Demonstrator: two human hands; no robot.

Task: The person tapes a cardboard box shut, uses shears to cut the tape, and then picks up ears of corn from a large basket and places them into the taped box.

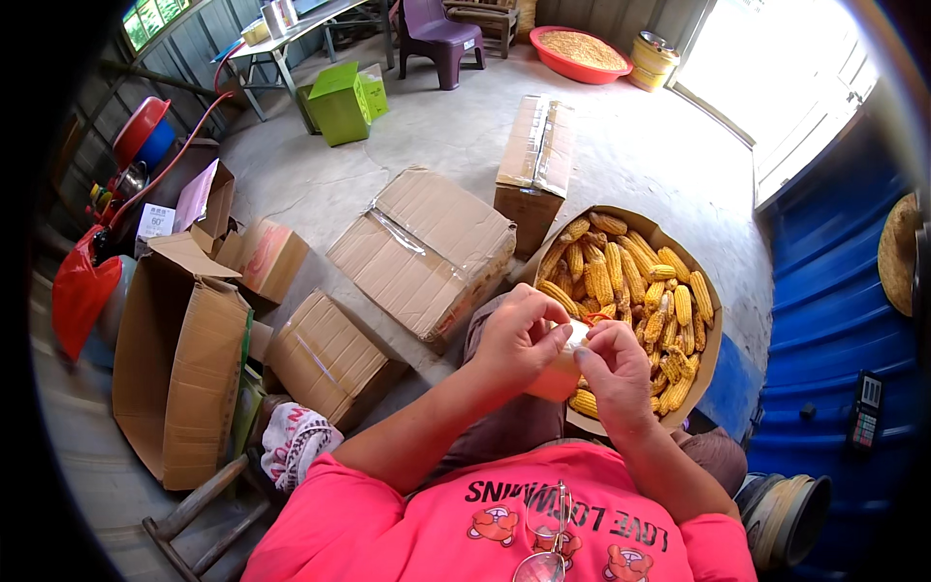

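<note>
My left hand (520, 338) and my right hand (617, 364) meet over my lap, fingertips pinching the pale top of a small orange-pink container or packet (553, 382). What exactly it is cannot be told, as the fingers cover part of it. A thin red-orange strip (598, 317) shows just beyond the fingertips. Right behind my hands stands a large round cardboard-walled container (709, 342) filled with dried yellow corn cobs (600, 282). A pair of eyeglasses (549, 538) hangs at the front of my pink shirt.
Taped cardboard boxes (429, 240) stand ahead and to the left, beside an open carton (207, 378). Farther off are a green box (340, 105), a purple plastic chair (441, 40) and a red basin (618, 67) of grain. A bucket (789, 516) stands at the lower right.
</note>
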